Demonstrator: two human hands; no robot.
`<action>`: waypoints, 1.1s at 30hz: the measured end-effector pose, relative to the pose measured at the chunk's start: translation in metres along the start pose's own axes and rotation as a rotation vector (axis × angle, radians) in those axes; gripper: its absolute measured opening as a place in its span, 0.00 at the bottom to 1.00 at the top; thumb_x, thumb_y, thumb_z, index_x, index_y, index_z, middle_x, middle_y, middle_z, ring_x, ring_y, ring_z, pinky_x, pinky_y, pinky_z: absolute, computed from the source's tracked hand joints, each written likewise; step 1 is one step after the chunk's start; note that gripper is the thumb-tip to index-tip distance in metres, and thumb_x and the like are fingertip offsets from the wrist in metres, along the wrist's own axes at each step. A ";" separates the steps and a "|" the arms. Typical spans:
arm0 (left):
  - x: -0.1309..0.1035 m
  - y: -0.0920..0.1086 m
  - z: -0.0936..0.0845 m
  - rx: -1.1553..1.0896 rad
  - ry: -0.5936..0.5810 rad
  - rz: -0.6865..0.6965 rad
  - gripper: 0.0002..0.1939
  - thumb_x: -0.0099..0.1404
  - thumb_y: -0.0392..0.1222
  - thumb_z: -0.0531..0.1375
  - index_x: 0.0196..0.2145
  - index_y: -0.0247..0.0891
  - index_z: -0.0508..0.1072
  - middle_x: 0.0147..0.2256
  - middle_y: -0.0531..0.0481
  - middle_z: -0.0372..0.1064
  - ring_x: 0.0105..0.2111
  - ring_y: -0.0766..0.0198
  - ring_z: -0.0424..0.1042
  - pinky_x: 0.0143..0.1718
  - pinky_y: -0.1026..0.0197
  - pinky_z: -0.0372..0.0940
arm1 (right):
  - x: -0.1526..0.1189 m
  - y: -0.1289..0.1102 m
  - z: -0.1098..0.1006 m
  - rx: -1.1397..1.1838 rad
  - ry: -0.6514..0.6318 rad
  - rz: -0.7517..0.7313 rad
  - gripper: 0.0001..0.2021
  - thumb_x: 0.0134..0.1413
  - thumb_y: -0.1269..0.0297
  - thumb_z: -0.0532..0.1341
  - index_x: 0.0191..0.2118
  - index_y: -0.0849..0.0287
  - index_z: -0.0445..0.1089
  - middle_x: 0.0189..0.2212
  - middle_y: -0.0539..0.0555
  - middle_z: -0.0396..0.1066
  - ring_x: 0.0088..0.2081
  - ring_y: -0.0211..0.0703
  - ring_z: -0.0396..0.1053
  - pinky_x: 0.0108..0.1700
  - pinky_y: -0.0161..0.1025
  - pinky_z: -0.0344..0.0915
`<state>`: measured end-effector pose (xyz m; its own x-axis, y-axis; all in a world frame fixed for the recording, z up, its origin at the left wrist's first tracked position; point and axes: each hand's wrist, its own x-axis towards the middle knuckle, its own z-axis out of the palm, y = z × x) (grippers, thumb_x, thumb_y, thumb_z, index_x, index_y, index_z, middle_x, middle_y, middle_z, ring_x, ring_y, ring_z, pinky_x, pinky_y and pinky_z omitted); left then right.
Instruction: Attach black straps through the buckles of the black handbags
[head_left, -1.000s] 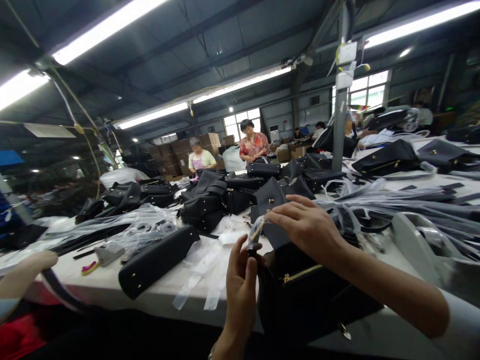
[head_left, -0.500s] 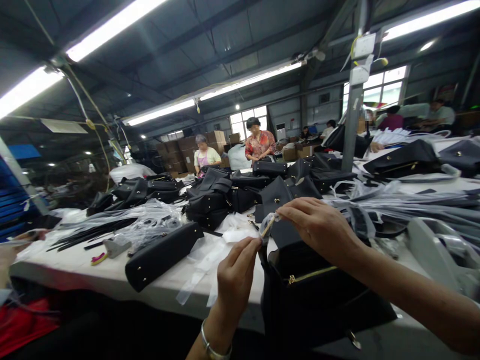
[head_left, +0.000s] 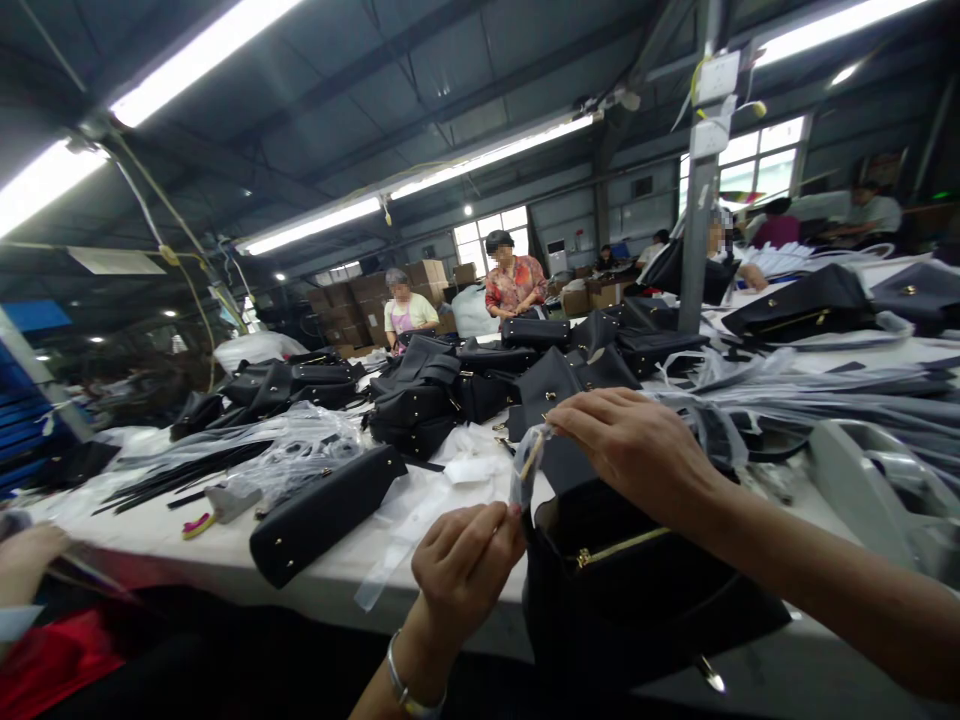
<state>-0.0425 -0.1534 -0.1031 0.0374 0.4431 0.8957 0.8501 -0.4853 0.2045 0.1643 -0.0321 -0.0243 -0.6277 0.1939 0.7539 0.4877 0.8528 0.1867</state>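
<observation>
A black handbag (head_left: 637, 610) with a gold zipper (head_left: 622, 548) along its open top stands at the table's front edge. Above its left side rises a narrow strap end wrapped in clear plastic (head_left: 527, 468), with a tan strip showing through. My right hand (head_left: 637, 435) pinches the top of this plastic-wrapped strap, fingers closed. Lower down, my left hand (head_left: 471, 555) has its thumb and fingers pressed together on the bottom of the wrapping. A bracelet circles my left wrist. My fingers cover both ends of the wrapped piece.
Left of my hands lies another black bag (head_left: 326, 515) beside loose clear plastic sheets (head_left: 457, 465). More black bags (head_left: 412, 410) are heaped behind. Wrapped straps (head_left: 825, 405) and a grey tape dispenser (head_left: 862, 490) sit right. A co-worker's hand (head_left: 30, 560) shows at far left.
My left hand has moved down and slightly left, so more of the wrapped strap shows between my hands. My right hand stays closed at its top. The co-worker's hand at left has come further in.
</observation>
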 end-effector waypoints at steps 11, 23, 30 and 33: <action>-0.012 -0.013 -0.010 0.086 0.031 0.071 0.14 0.59 0.29 0.65 0.38 0.46 0.79 0.33 0.48 0.78 0.33 0.59 0.77 0.36 0.58 0.72 | -0.004 0.017 0.006 -0.055 -0.095 -0.108 0.13 0.60 0.75 0.59 0.48 0.57 0.73 0.40 0.53 0.78 0.40 0.46 0.75 0.50 0.44 0.66; -0.011 -0.014 -0.008 -0.107 -0.396 0.142 0.11 0.60 0.28 0.61 0.35 0.42 0.79 0.30 0.46 0.77 0.29 0.61 0.74 0.31 0.62 0.68 | -0.015 0.052 -0.002 -0.078 -0.020 0.174 0.13 0.62 0.71 0.56 0.48 0.59 0.76 0.41 0.58 0.80 0.42 0.52 0.76 0.45 0.46 0.69; 0.018 0.005 -0.005 -0.562 -0.232 -0.507 0.13 0.70 0.46 0.57 0.48 0.42 0.76 0.46 0.42 0.74 0.43 0.55 0.73 0.42 0.57 0.68 | -0.017 0.057 -0.005 0.205 0.008 0.266 0.16 0.64 0.68 0.53 0.51 0.57 0.73 0.47 0.56 0.78 0.46 0.52 0.77 0.48 0.44 0.70; 0.030 0.014 0.011 -0.855 -0.356 -0.724 0.23 0.73 0.55 0.51 0.57 0.39 0.68 0.47 0.40 0.74 0.41 0.56 0.74 0.42 0.57 0.68 | -0.017 0.065 -0.001 0.246 0.014 0.268 0.15 0.65 0.68 0.53 0.52 0.57 0.73 0.47 0.57 0.78 0.48 0.51 0.76 0.50 0.44 0.70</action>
<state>-0.0236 -0.1390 -0.0776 -0.0499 0.9431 0.3288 0.1092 -0.3221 0.9404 0.2074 0.0194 -0.0242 -0.4877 0.4214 0.7646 0.4723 0.8639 -0.1750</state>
